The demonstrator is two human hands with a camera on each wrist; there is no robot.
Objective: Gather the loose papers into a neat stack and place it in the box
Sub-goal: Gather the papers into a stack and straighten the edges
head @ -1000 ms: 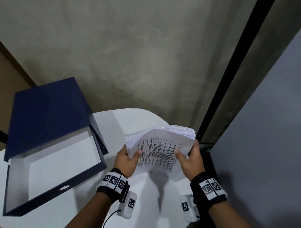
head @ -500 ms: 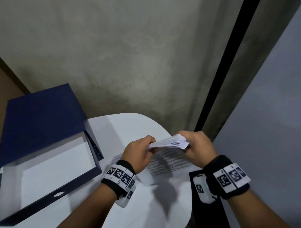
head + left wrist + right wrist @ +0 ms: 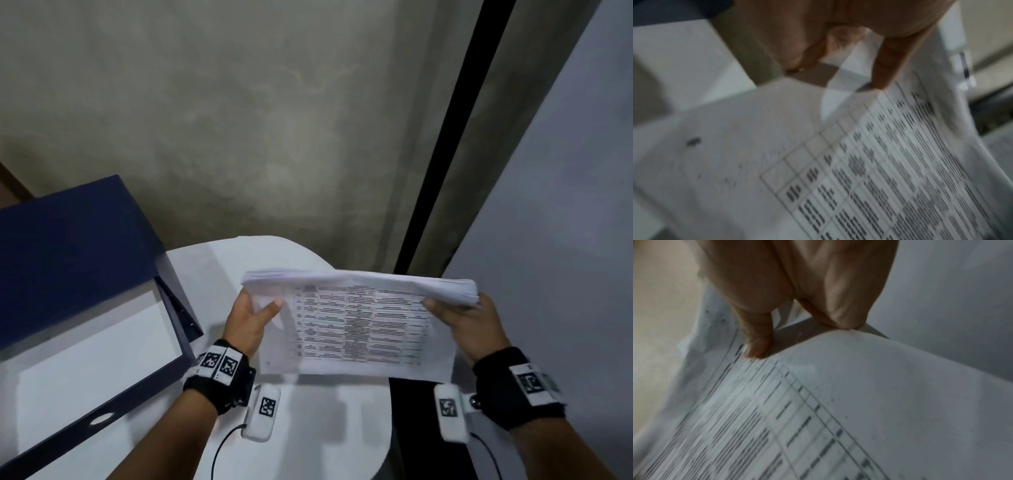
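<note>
A thick stack of printed papers (image 3: 356, 325) stands on its long edge on the white table (image 3: 308, 428), its table-printed face tilted toward me. My left hand (image 3: 251, 317) grips the stack's left end, thumb on the front sheet. My right hand (image 3: 462, 317) grips the right end in the same way. In the left wrist view the papers (image 3: 869, 170) fill the frame below the left hand (image 3: 849, 53). The right wrist view shows the papers (image 3: 838, 410) under the right hand (image 3: 797, 318). The dark blue box (image 3: 185, 339) lies open at the left, its white inside bare.
The box's lid (image 3: 68, 253) stands raised behind it. The rounded table edge ends just right of the stack, beside a grey wall panel (image 3: 555, 222) and a black vertical strip (image 3: 445, 137). Cables hang from both wrist cameras.
The stack went from a short-edge hold to lying nearly flat between my hands, and now stands on its long edge, with my hands spread wide apart at its two ends.
</note>
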